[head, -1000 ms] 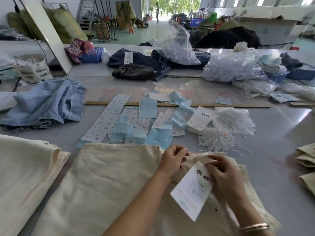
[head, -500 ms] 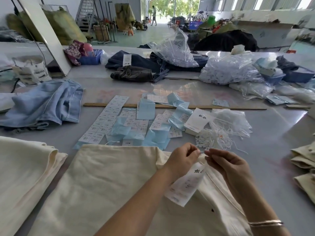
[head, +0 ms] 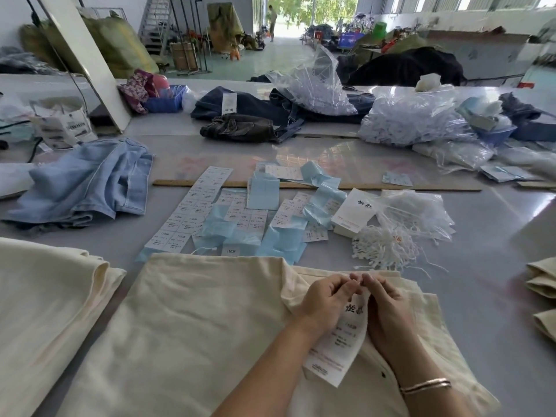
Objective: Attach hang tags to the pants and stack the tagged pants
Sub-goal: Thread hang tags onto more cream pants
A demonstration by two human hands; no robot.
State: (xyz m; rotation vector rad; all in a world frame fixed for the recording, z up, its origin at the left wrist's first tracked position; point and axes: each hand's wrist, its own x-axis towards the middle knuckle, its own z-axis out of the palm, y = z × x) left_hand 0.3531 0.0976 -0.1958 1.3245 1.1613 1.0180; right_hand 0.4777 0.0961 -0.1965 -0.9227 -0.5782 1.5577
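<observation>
Fingertips (head: 353,282) now together above hang tag (head: 337,341)

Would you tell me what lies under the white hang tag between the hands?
The hang tag lies on the cream pants, between the left hand and right hand. Whatever the tag covers there is hidden.

Tag (head: 337,347): upper edge hidden between fingertips, small print unreadable | string: too thin to tell at the fingertips | pants (head: 195,326): cut off by bottom edge | left pile (head: 39,296): cut off at left edge | right stack (head: 541,284): cut off at right edge
</observation>
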